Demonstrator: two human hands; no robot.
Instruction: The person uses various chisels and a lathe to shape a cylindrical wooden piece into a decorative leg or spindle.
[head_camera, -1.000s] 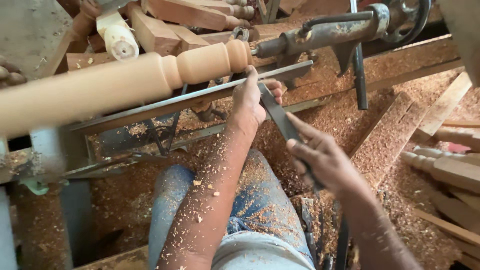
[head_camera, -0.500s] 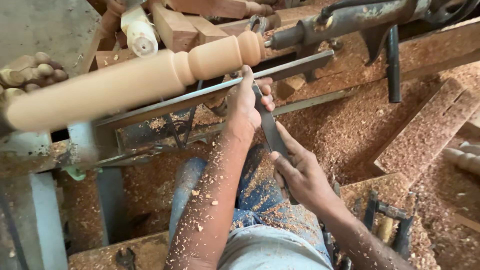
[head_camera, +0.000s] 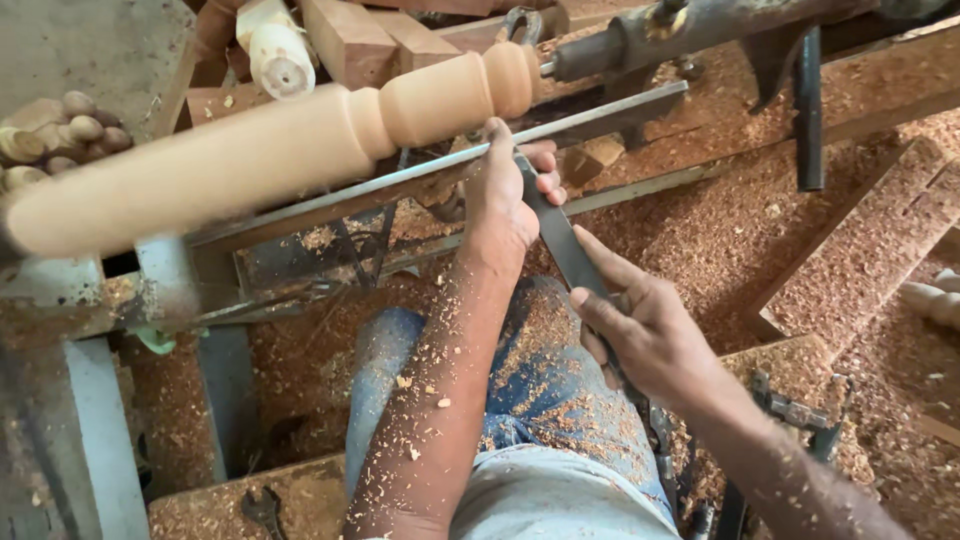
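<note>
Left hand: my left hand (head_camera: 505, 195) lies on the tool rest (head_camera: 440, 170), fingers curled over the blade of the chisel (head_camera: 560, 240) and pinching it down.
Right hand: my right hand (head_camera: 645, 325) is closed round the chisel lower down, index finger laid along the blade.
Chisel: one long dark flat chisel, running from the right hand up under the left hand; its tip, hidden by my fingers, points at the bead end of the spindle.
Spindle: one pale turned wooden spindle (head_camera: 260, 150) on the lathe, just above the left hand, blurred.
Counts: two hands, one wrench (head_camera: 262, 510) on the sawdust-covered ledge below.
Offcuts: I see one pale cylinder (head_camera: 280, 55) behind the spindle.
</note>
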